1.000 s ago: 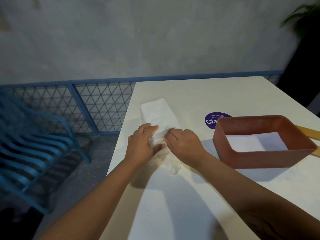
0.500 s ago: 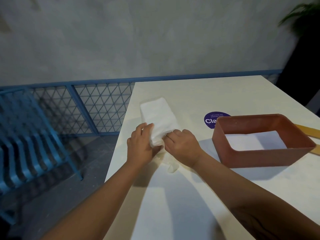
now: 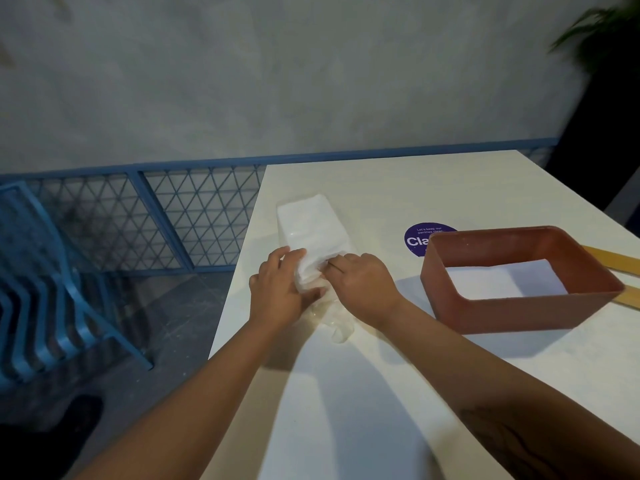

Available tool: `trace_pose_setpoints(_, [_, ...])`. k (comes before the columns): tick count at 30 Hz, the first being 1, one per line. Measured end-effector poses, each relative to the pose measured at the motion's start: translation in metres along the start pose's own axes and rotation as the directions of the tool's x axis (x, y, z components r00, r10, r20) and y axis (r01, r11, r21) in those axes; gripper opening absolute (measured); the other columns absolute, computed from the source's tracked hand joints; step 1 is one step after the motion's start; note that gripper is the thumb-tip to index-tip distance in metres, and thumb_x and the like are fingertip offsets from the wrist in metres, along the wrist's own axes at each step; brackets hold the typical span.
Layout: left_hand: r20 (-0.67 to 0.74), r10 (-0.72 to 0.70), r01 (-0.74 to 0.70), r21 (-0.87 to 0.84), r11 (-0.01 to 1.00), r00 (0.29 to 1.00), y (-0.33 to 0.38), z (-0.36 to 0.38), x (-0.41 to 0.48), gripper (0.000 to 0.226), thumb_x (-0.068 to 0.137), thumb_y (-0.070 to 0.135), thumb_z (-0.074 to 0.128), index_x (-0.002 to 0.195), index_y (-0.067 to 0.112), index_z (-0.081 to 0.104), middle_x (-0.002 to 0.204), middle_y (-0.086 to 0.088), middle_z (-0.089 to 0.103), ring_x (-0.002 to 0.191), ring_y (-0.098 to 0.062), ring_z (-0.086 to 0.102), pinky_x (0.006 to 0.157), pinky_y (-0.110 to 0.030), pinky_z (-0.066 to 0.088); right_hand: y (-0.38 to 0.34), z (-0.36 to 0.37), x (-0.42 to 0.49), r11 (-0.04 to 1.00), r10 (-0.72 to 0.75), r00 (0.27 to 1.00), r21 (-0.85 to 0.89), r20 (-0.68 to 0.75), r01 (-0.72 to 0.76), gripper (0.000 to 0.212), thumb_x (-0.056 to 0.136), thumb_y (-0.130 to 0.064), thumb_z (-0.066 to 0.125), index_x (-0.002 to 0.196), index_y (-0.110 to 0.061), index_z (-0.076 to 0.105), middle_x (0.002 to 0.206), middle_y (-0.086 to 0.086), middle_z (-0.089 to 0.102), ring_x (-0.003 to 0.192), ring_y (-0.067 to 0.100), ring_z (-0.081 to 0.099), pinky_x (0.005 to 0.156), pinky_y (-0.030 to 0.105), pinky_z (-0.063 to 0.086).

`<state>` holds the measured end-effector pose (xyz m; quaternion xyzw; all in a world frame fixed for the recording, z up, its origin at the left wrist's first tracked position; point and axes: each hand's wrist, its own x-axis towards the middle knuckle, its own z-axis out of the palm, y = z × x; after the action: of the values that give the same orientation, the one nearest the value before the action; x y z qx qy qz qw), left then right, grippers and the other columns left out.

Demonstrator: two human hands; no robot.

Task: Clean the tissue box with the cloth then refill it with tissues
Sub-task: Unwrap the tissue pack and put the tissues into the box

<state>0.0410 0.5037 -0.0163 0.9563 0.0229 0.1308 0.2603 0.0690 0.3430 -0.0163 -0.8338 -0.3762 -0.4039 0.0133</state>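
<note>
A white pack of tissues [image 3: 311,228] in clear plastic wrap lies near the left edge of the white table [image 3: 381,393]. My left hand [image 3: 278,289] and my right hand [image 3: 363,287] both grip its near end, fingers curled into the crumpled wrap. A loose tail of clear plastic [image 3: 337,325] trails toward me between my wrists. The reddish-brown tissue box [image 3: 460,308] stands open and empty to the right of my hands, apart from them. No cloth is visible.
A purple round sticker [image 3: 417,239] sits on the table behind the box. Wooden slats [image 3: 613,261] lie under the box's right side. A blue chair [image 3: 52,306] and blue mesh fence [image 3: 194,216] stand left of the table. A plant [image 3: 602,32] is top right.
My hands have stayed on the pack's near end, working the wrap; the fingers have shifted slightly. The pack and box have not moved.
</note>
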Motion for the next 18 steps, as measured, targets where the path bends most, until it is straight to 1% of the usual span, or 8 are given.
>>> trace_pose_setpoints(2, [-0.023,-0.008,0.008,0.008,1.000,1.000,0.000,0.002,0.000,0.075,0.066,0.049,0.076,0.132,0.031,0.045,0.143,0.001,0.037,0.126,-0.024,0.042,0.099,-0.040,0.031,-0.001,-0.001,0.002,1.000,0.009,1.000,0.000,-0.015,-0.009,0.032,0.062,0.001,0.053,0.084,-0.010,0.073,0.075,0.002,0.069,0.051,0.020,0.056,0.045,0.022,0.026])
trace_pose_setpoints(3, [-0.034,-0.013,0.013,0.016,1.000,0.999,0.000,0.003,0.000,0.075,0.066,0.049,0.076,0.132,0.031,0.045,0.143,0.001,0.036,0.126,-0.024,0.041,0.098,-0.040,0.031,-0.003,-0.003,0.002,1.000,0.014,1.000,0.001,-0.022,-0.014,0.032,0.060,0.002,0.054,0.082,-0.011,0.073,0.074,0.001,0.068,0.050,0.020,0.056,0.046,0.023,0.025])
trace_pose_setpoints(5, [-0.034,-0.038,0.039,0.027,0.999,0.999,0.002,0.003,0.000,0.072,0.070,0.046,0.074,0.133,0.033,0.042,0.146,0.000,0.031,0.129,-0.024,0.038,0.099,-0.040,0.029,-0.006,-0.005,0.002,1.000,0.014,0.999,0.008,-0.052,-0.014,0.027,0.058,0.003,0.061,0.079,-0.011,0.072,0.071,0.002,0.067,0.050,0.020,0.054,0.046,0.023,0.025])
trace_pose_setpoints(8, [-0.007,-0.077,0.077,0.024,0.997,0.997,0.005,0.001,0.000,0.067,0.080,0.036,0.065,0.139,0.031,0.034,0.150,-0.003,0.024,0.131,-0.026,0.032,0.102,-0.040,0.024,-0.013,-0.006,-0.004,0.999,0.020,0.994,0.032,-0.110,-0.017,0.021,0.059,0.000,0.072,0.077,-0.010,0.072,0.070,0.001,0.066,0.049,0.020,0.051,0.045,0.025,0.028])
trace_pose_setpoints(10, [-0.003,-0.066,0.066,0.016,0.998,0.998,0.004,0.001,-0.002,0.070,0.079,0.034,0.065,0.140,0.031,0.031,0.151,-0.002,0.022,0.131,-0.026,0.032,0.103,-0.040,0.024,-0.017,-0.008,-0.011,0.998,0.032,0.987,0.050,-0.154,-0.024,0.020,0.060,-0.002,0.076,0.078,-0.010,0.072,0.070,0.002,0.066,0.051,0.020,0.051,0.046,0.026,0.030])
trace_pose_setpoints(15, [-0.029,-0.016,0.014,-0.043,0.999,0.999,-0.002,0.001,-0.005,0.069,0.078,0.037,0.062,0.140,0.031,0.032,0.150,-0.002,0.023,0.132,-0.025,0.032,0.106,-0.041,0.021,-0.022,-0.027,-0.026,0.996,0.059,0.962,0.086,-0.265,-0.037,0.012,0.070,-0.003,0.070,0.078,-0.011,0.072,0.075,0.001,0.069,0.062,0.023,0.056,0.056,0.029,0.031])
trace_pose_setpoints(17, [-0.033,0.002,-0.003,-0.037,0.999,0.999,-0.005,0.003,-0.006,0.066,0.081,0.034,0.063,0.140,0.031,0.033,0.151,-0.003,0.024,0.132,-0.026,0.031,0.107,-0.040,0.019,-0.025,-0.031,-0.032,0.995,0.042,0.965,0.097,-0.258,-0.018,0.008,0.074,-0.010,0.067,0.080,-0.013,0.072,0.082,0.000,0.071,0.072,0.022,0.058,0.064,0.032,0.034])
trace_pose_setpoints(18, [-0.032,0.008,-0.009,-0.026,1.000,0.999,-0.005,0.003,-0.006,0.064,0.083,0.032,0.062,0.140,0.030,0.033,0.151,-0.004,0.024,0.133,-0.026,0.031,0.108,-0.040,0.019,-0.026,-0.031,-0.035,0.995,0.035,0.975,0.100,-0.221,-0.014,0.009,0.077,-0.018,0.066,0.084,-0.015,0.071,0.089,0.001,0.071,0.081,0.022,0.057,0.070,0.034,0.035])
